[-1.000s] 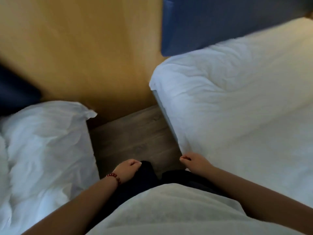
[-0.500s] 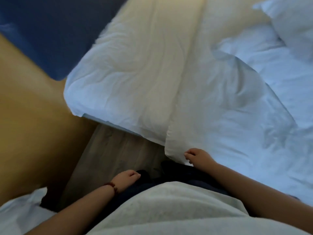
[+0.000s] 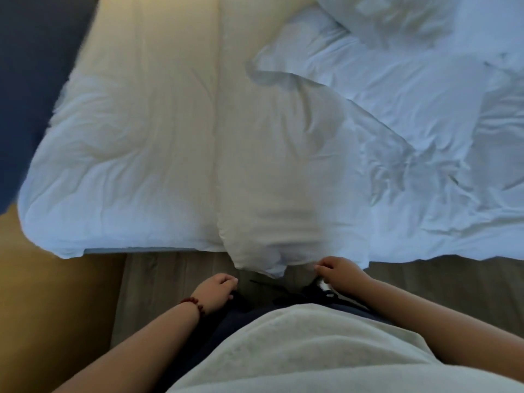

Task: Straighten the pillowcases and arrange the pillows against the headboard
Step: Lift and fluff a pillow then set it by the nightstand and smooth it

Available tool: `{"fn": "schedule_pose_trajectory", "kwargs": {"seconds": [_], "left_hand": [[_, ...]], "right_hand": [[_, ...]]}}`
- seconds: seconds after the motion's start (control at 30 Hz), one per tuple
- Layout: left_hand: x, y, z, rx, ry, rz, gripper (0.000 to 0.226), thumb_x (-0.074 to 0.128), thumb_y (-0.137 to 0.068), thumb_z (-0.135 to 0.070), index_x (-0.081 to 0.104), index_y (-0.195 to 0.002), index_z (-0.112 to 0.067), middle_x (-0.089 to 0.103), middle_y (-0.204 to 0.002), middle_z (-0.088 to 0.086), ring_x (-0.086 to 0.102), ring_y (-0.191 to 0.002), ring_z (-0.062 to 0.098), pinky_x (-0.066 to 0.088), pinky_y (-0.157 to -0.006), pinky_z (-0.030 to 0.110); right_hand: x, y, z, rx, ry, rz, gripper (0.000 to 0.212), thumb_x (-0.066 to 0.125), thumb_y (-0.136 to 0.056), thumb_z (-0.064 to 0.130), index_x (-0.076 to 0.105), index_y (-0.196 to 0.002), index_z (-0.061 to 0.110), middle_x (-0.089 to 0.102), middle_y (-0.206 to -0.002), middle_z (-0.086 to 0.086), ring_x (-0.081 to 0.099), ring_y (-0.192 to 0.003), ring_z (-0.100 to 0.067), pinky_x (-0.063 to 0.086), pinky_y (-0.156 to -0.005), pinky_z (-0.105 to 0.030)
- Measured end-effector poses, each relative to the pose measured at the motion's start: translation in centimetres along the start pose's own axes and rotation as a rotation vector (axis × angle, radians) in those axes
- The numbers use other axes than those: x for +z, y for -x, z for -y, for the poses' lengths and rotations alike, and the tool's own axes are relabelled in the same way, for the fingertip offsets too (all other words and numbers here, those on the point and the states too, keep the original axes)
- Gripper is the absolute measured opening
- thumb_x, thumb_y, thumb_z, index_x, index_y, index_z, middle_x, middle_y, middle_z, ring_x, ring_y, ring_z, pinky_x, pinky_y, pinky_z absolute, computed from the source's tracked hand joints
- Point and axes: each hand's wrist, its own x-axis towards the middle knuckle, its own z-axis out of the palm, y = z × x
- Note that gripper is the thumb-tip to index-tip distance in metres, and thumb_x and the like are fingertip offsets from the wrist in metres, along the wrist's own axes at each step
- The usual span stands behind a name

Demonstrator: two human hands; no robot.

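Two pillows lie right of the one headboard (image 3: pixel 25 80): nearer pillow (image 3: pixel 269 180), farther pillow (image 3: pixel 397 21); right hand (image 3: pixel 340 272) pinches the nearer one's edge; left hand (image 3: pixel 218 290) loosely curled, empty. Both hands keep their earlier poses

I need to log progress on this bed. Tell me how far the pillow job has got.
Done: nothing visible; the one pillow in view lies on crumpled bedding, away from the blue headboard. In hand: the right hand curls at the overhanging edge of the folded duvet, grip unclear; the left hand hangs idle. Left: straightening that pillow's case and setting it against the headboard.
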Motion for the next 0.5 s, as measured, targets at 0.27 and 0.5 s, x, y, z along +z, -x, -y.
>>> {"fn": "schedule_pose_trajectory", "kwargs": {"seconds": [0.27,0.5], "left_hand": [[9.0,-1.3,-12.2,0.085,-0.139,0.030,0.019,0.049,-0.101,-0.030,0.064,-0.101,-0.019,0.068,-0.106,0.007,0.063,-0.101,0.024,0.049,-0.091,0.031],[11.0,-2.3,-19.8,0.116,-0.257,-0.014,0.032,0.050,-0.100,-0.031,0.061,-0.125,-0.015,0.064,-0.125,0.004,0.058,-0.114,0.020,0.041,-0.090,0.020]], "right_hand": [[-7.8,-1.3,-7.3,-0.014,0.012,0.078,0.025,0.053,-0.097,0.033,0.068,-0.101,0.014,0.066,-0.094,-0.003,0.061,-0.093,-0.020,0.047,-0.083,-0.030],[-13.5,-2.2,-10.1,-0.010,-0.189,-0.042,0.023,0.054,-0.096,0.033,0.069,-0.105,0.018,0.067,-0.098,0.003,0.063,-0.092,-0.017,0.048,-0.084,-0.029]]}}
